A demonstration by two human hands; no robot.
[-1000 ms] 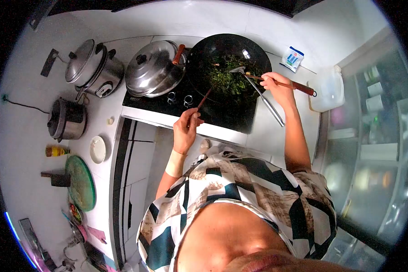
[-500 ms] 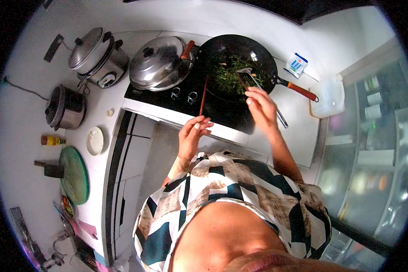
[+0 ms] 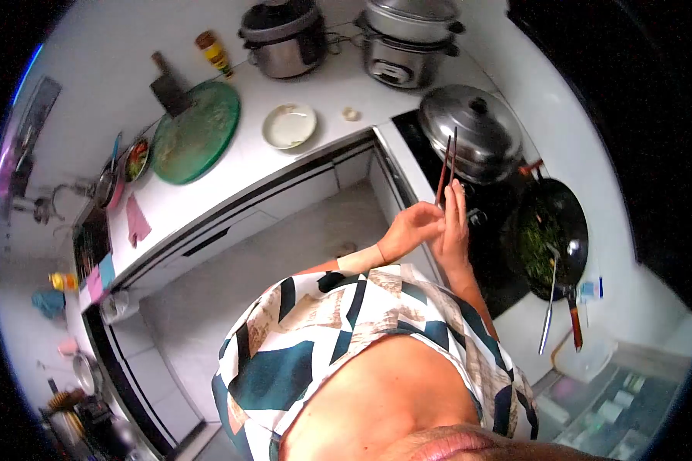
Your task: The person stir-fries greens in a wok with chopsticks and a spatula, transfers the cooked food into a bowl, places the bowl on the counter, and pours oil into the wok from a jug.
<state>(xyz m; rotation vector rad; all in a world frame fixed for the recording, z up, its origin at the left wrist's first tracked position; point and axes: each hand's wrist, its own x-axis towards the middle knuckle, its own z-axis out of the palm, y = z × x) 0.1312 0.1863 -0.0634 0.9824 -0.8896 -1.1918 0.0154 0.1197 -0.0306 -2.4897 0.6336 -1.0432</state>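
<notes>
My left hand [image 3: 412, 231] and my right hand [image 3: 452, 234] meet in front of the stove's edge. Two slim reddish-brown chopsticks [image 3: 443, 170] rise from between them, tips pointing up and almost side by side. My left hand pinches the lower end of one, while the fingers of my right hand close on the other; the hands partly hide the lower ends. Behind the tips stands a lidded steel pot [image 3: 473, 127]. To the right, a black wok [image 3: 573, 230] holds cooked greens [image 3: 537, 244], with a metal-handled spatula [image 3: 547, 326] resting in it.
Along the counter are a white plate [image 3: 290, 127], a green round chopping board [image 3: 196, 142], a cleaver [image 3: 169, 91], a yellow-labelled bottle [image 3: 217, 57], an electric cooker [image 3: 286, 46] and a rice cooker [image 3: 404, 58]. A plastic container [image 3: 588, 357] sits beyond the wok handle.
The view has swung left, so the wok now appears at the right. My right hand has left the wok and come against my left, bringing the two chopsticks together.
</notes>
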